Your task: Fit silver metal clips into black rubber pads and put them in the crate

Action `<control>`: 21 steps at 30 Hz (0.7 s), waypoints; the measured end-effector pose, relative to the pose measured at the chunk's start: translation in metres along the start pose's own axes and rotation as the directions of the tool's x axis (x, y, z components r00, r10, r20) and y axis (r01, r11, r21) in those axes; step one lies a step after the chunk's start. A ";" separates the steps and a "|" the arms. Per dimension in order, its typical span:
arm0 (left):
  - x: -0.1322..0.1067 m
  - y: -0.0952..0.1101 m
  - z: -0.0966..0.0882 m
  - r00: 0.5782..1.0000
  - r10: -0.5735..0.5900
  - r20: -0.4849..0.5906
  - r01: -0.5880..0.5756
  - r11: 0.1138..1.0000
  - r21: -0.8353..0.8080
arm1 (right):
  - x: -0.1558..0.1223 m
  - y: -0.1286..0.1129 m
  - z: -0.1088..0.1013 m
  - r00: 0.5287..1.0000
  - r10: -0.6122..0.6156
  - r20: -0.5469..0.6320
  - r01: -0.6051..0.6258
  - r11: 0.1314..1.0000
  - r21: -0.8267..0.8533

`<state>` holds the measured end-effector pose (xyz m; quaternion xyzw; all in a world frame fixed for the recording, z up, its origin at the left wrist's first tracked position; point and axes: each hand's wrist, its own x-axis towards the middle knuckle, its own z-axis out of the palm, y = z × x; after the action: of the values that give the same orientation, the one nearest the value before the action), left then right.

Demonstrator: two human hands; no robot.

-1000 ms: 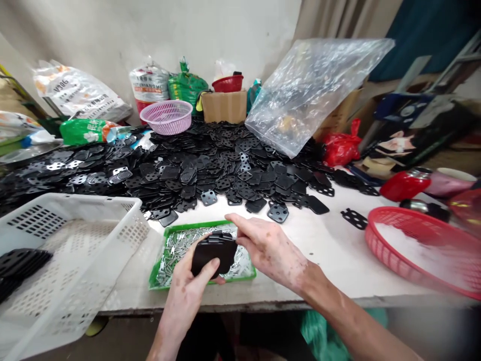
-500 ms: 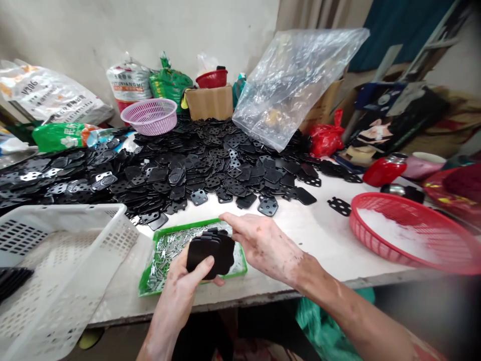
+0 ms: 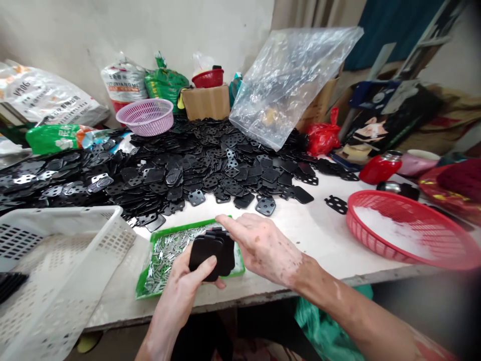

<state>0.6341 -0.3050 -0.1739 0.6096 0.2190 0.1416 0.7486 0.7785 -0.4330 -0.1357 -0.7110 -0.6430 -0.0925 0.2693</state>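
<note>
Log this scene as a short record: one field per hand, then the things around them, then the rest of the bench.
left hand: grips a stack of black plates
right hand: fingers extended, next to the stack, reaching over the tray's far edge
under the hands: green tray filled with small silver metal pieces
beside the tray: white plastic crate to the left; large pile of black plates beyond
rest: red basket, pink basket, clear plastic bag
</note>
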 end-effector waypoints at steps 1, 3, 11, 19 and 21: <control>0.000 0.000 0.002 1.000 -0.005 -0.011 0.005 1.000 -0.012 | -0.001 0.000 0.001 1.000 0.005 -0.023 -0.005 1.000 0.010; -0.001 0.000 0.006 0.999 -0.002 -0.040 -0.001 0.999 -0.054 | -0.001 0.002 0.005 0.997 0.047 -0.061 -0.042 0.997 0.072; -0.004 0.001 0.008 0.997 -0.013 -0.082 -0.007 0.971 -0.240 | 0.000 0.013 0.016 0.872 0.489 0.010 -0.286 0.492 0.822; -0.006 -0.006 0.013 0.999 0.002 -0.052 -0.016 0.960 -0.278 | -0.001 0.008 0.025 0.815 0.571 -0.102 -0.217 0.463 0.859; -0.006 -0.005 0.014 0.997 0.009 -0.075 -0.027 0.970 -0.242 | -0.001 0.007 0.025 0.812 0.571 -0.119 -0.227 0.497 0.837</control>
<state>0.6356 -0.3207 -0.1760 0.5096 0.2220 0.1964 0.8077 0.7793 -0.4212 -0.1591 -0.6146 -0.3621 0.1315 0.6883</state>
